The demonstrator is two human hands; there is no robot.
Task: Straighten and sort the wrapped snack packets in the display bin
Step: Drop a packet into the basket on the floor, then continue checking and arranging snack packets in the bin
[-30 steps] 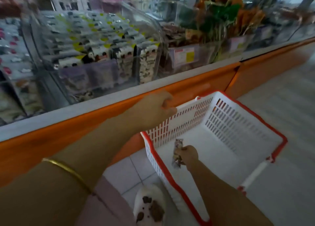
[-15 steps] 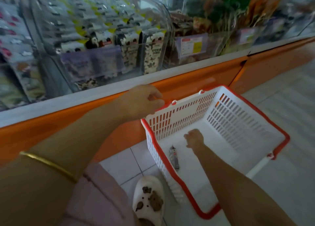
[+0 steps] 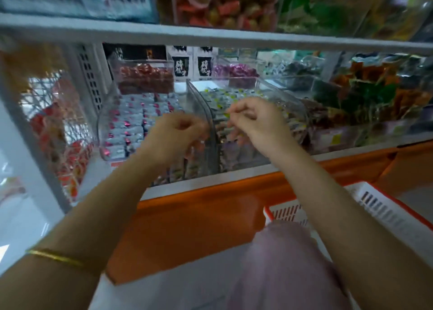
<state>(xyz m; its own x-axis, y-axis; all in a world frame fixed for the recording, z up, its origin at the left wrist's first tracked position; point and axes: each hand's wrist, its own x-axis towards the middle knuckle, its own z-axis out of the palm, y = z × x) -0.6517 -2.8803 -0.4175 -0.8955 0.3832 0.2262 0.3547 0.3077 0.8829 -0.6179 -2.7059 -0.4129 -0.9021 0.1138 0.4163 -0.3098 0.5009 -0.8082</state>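
Two clear display bins sit side by side on the shelf. The left bin (image 3: 105, 131) holds rows of silver packets with pink ends (image 3: 133, 122). The right bin (image 3: 297, 108) holds white packets with yellow marks (image 3: 225, 94). My left hand (image 3: 178, 134) hovers in front of the divider between the bins, fingers curled, nothing visible in it. My right hand (image 3: 255, 120) is over the front of the right bin, thumb and fingers drawn together at the packets. Motion blur hides whether it holds one.
An orange counter ledge (image 3: 210, 216) runs below the bins. The white and red shopping basket (image 3: 379, 209) stands low at the right. A grey upper shelf (image 3: 210, 38) hangs over the bins. More bins of red, purple, green and orange sweets stand behind and to the right.
My right hand dropped a packet in the basket and came up out of it. Both hands have risen to the bins and the view has tilted up to the shelf.
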